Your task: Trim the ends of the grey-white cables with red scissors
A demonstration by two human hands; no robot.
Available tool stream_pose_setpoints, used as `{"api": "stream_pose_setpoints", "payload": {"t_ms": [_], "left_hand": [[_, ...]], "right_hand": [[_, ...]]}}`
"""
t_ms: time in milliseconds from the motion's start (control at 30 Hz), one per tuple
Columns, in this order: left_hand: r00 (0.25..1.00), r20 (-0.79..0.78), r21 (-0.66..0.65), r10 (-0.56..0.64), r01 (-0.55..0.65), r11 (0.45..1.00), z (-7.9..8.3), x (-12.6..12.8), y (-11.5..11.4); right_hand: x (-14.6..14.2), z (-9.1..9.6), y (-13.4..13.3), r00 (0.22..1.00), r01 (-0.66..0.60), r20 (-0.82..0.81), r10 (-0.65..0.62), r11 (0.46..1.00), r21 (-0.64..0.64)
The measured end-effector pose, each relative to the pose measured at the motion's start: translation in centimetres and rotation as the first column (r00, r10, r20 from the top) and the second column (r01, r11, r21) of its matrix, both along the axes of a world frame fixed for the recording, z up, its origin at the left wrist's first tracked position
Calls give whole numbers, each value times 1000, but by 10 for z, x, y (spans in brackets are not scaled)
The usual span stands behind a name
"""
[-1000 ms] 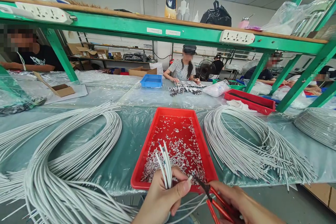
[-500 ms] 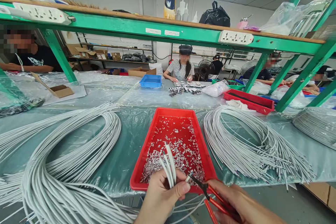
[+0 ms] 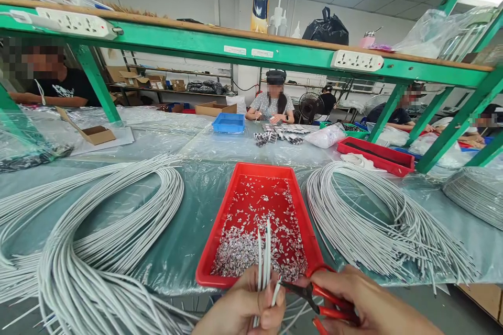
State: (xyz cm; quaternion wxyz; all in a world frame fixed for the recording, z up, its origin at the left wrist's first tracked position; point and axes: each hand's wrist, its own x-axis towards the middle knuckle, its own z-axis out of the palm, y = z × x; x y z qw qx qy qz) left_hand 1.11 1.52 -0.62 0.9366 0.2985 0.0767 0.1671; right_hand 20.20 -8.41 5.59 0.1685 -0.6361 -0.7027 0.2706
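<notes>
My left hand (image 3: 245,309) grips a small bunch of white cables (image 3: 264,251) whose ends stand upright over the near edge of the red tray (image 3: 220,235). One shorter cable end pokes out between thumb and fingers, right at the dark tip of the red-handled scissors (image 3: 318,298). My right hand (image 3: 369,306) holds those scissors by their red handles, blades pointing left toward the cables. The tray is littered with small silvery-white cut bits (image 3: 255,230).
A large bundle of white cables (image 3: 98,251) loops across the plastic-covered table at left, another bundle (image 3: 377,220) at right. Beyond stand a blue bin (image 3: 228,122), a second red tray (image 3: 373,154) and a cardboard box (image 3: 94,133). Several people work at the far side under a green shelf frame (image 3: 236,49).
My left hand has turned the cable bunch from leaning left to upright and shifted slightly right. The scissors have closed in on the short cable end.
</notes>
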Motion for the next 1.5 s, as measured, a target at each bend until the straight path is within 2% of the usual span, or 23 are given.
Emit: {"api": "stream_pose_setpoints", "payload": {"t_ms": [100, 167, 200, 267, 333, 400, 500, 600, 667, 700, 767, 867, 900, 967, 1100, 1167, 1267, 1367, 1433, 1500], "left_hand": [[995, 2, 17, 101, -101, 995, 3, -5, 1], [987, -10, 31, 161, -161, 987, 7, -9, 1], [981, -24, 36, 191, -190, 981, 8, -10, 1], [965, -76, 93, 252, -244, 965, 9, -9, 0], [944, -126, 182, 304, -279, 943, 7, -5, -2], [931, -156, 249, 331, -287, 925, 2, -1, -3], [925, -165, 279, 341, -288, 916, -2, 2, -4], [898, -189, 405, 397, -297, 865, 0, 2, -4], [874, -220, 521, 433, -270, 809, 3, 2, -3], [873, -231, 543, 430, -251, 801, 4, 2, -2], [893, -231, 499, 386, -232, 835, 6, 3, 0], [930, -225, 333, 292, -208, 920, 9, 4, 3], [937, -221, 298, 271, -200, 933, 9, 4, 3], [937, -213, 279, 275, -211, 937, 9, 5, 2], [842, -272, 417, 465, -333, 846, 5, 6, -4], [794, -307, 455, 525, -362, 814, 2, 7, -7], [752, -317, 483, 579, -397, 780, -2, 8, -6], [731, -287, 502, 619, -436, 747, -6, 10, -1], [703, -227, 567, 674, -467, 678, -10, 10, 1], [689, -190, 623, 699, -466, 628, -15, 12, 2]], "right_hand": [[-4, -7, 11, 997, 65, -42, -65, 998, 1], [-7, -14, 15, 968, 106, -230, -102, 994, 6], [-9, -18, 17, 922, 130, -367, -123, 991, -4], [-18, -24, 20, 758, 190, -630, -169, 981, -34], [-30, -27, 24, 613, 234, -773, -165, 972, -22], [-43, -27, 30, 538, 248, -836, -111, 968, 31], [-51, -28, 40, 376, 158, -925, -44, 987, 17], [-46, -34, 49, 219, 56, -972, -82, 996, -72], [-41, -36, 53, 161, 3, -979, -127, 992, -128], [-40, -36, 55, 142, -8, -979, -143, 989, -146], [-41, -34, 58, 149, 40, -978, -145, 989, -140], [-45, -28, 60, 223, 207, -968, -118, 976, -72], [-46, -27, 61, 241, 239, -963, -119, 969, -60], [-47, -26, 65, 228, 244, -964, -139, 966, -82], [-41, -26, 77, 147, 188, -972, -183, 970, -154], [-34, -27, 86, 170, 243, -971, -167, 962, -123], [-21, -34, 101, 317, 350, -935, -162, 936, -44], [-10, -42, 112, 479, 369, -859, -180, 929, 12], [-6, -44, 115, 542, 342, -823, -167, 939, 35], [-4, -40, 113, 565, 314, -812, -147, 948, 47]]}}
